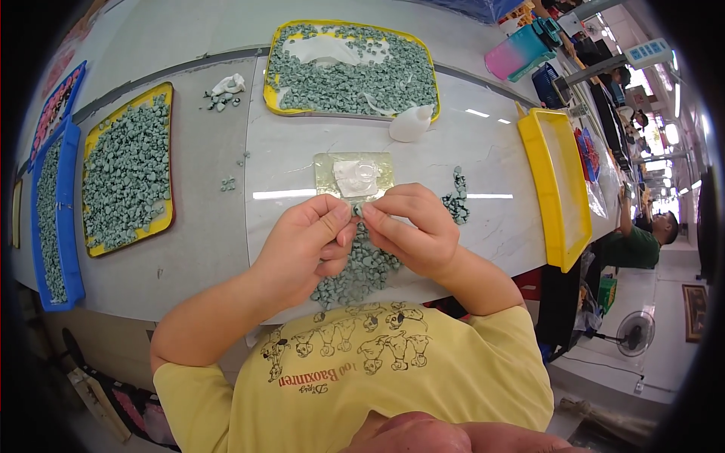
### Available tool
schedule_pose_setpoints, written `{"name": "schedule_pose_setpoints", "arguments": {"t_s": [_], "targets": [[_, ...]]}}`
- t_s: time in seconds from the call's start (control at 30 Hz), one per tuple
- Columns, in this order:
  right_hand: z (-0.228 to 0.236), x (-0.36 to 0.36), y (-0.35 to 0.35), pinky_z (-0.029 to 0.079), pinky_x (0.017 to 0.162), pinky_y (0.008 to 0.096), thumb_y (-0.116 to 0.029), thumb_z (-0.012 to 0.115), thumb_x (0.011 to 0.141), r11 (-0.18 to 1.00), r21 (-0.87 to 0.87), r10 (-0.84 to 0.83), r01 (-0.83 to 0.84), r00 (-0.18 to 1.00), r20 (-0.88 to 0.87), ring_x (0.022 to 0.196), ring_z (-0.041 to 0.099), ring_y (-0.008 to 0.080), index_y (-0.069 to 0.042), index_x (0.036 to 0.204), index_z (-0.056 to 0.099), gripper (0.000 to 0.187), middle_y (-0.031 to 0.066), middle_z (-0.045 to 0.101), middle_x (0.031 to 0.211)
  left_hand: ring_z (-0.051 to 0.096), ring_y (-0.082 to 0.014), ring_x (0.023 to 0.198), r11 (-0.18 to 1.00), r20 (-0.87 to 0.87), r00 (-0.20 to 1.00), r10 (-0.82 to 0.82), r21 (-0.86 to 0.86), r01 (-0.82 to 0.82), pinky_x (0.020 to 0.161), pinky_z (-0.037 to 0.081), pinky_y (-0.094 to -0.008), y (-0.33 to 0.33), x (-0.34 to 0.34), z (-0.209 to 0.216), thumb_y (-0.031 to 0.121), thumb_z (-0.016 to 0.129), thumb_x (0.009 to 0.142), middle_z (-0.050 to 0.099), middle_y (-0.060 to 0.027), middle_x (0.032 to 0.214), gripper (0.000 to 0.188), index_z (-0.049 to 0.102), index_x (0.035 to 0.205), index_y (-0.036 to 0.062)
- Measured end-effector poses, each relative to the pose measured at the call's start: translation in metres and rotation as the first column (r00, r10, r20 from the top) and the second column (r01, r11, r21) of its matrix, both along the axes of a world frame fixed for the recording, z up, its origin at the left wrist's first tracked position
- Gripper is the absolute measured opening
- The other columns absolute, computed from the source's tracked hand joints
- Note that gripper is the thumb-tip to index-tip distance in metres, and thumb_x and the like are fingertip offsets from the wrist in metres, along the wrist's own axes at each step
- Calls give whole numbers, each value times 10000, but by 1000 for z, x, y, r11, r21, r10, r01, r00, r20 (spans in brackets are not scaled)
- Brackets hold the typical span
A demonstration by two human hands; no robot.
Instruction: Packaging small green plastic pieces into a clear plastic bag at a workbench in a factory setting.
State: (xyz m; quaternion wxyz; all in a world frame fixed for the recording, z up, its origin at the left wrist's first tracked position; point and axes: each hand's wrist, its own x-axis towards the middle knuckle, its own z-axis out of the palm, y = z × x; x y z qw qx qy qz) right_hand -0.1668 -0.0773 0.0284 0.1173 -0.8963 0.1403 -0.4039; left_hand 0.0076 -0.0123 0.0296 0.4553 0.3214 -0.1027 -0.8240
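Above the near edge of the table, my left hand [306, 240] and my right hand [418, 232] meet at the fingertips. Both are pinched on one small green piece [356, 211], mostly covered by the fingers. Under and behind the wrists spreads a heap of similar green pieces [353, 275], partly hidden by my hands. Just beyond the fingertips lies a pale yellowish pad [326, 175] bearing a white sheet [351, 181] and a small clear round dish [365, 172]. A short row of darker green pieces [456, 202] rests to the right of my right hand.
A yellow-rimmed tray [266, 98] of green pieces stands at the back, a white squeeze bottle [412, 124] at its corner. At left are another yellow tray [163, 222] and a blue tray [73, 257]. A deep yellow tray [555, 189] borders the right; a pink-and-teal jug [521, 51] stands behind.
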Motion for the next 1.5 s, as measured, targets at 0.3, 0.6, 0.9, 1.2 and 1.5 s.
{"name": "schedule_pose_setpoints", "arguments": {"t_s": [0.3,0.6,0.9,1.2,1.5], "targets": [[-3,8,0,473,548,292,43,702,581,978,-208,31,-33,999,-11,683,570,229,41,782,621,217,102,597,836,274,-36,488,997,128,991,27,-76,-17,413,221,-181,7,4,1,196,469,935,452,8,666,151,443,848,75],[-6,10,-1,476,584,285,104,673,608,949,304,62,-87,994,91,693,581,219,3,887,633,299,95,605,826,357,-26,485,987,336,937,99,-150,-50,427,296,-181,9,5,2,179,515,915,494,0,680,142,482,890,42],[4,1,-7,463,568,273,117,660,629,877,462,130,-130,991,33,667,580,194,16,852,641,245,102,609,788,386,-39,510,969,580,811,81,-237,73,432,314,-181,6,3,4,175,551,895,496,-5,679,148,488,847,50],[15,-13,-13,475,702,310,106,575,729,785,617,85,-63,996,-6,798,599,224,21,943,589,231,131,622,896,257,-60,450,1000,44,999,13,27,-14,385,197,-209,-1,6,3,265,396,960,373,31,589,223,466,865,77],[3,-5,6,462,844,427,36,550,776,748,574,278,-333,943,185,996,576,345,-61,934,450,211,196,558,1078,263,-61,468,984,-8,1000,20,-179,-21,421,220,-213,5,5,5,284,373,968,360,28,586,171,384,1017,121]]}}
